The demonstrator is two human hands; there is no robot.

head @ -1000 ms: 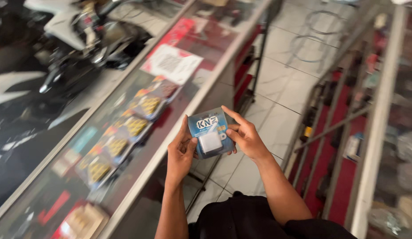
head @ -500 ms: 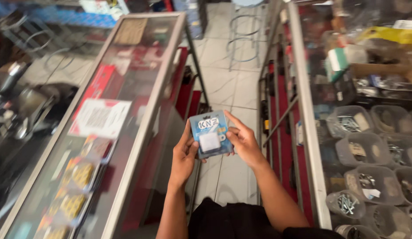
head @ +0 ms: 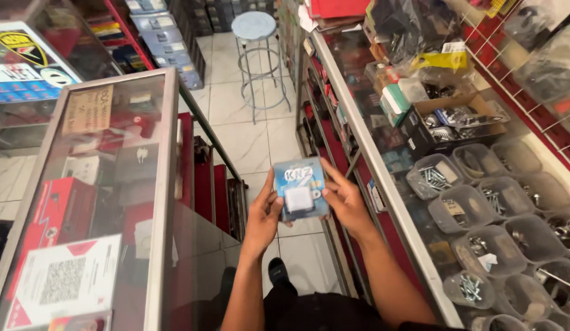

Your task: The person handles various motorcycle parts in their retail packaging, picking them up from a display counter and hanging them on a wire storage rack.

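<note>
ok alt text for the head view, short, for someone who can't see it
Both hands, left and right, hold a small blue packet upright over a tiled aisle in a shop. A glass counter stands to the left; on the right, another counter carries clear tubs of screws. A round stool stands farther down the aisle.

We count two hands: left hand (head: pixel 263 214), right hand (head: pixel 346 205), both on one blue box (head: pixel 301 190). One round stool (head: pixel 254 27) on the floor. Two glass counters: left counter (head: pixel 165 184), right counter (head: pixel 383 178). On the right counter we see one open cardboard box (head: pixel 475 101) and roughly ten clear plastic tubs (head: pixel 456 208) of screws and bolts; exact tub count unclear at the frame edge. One white code sheet (head: pixel 64 279) on the left counter.
</note>
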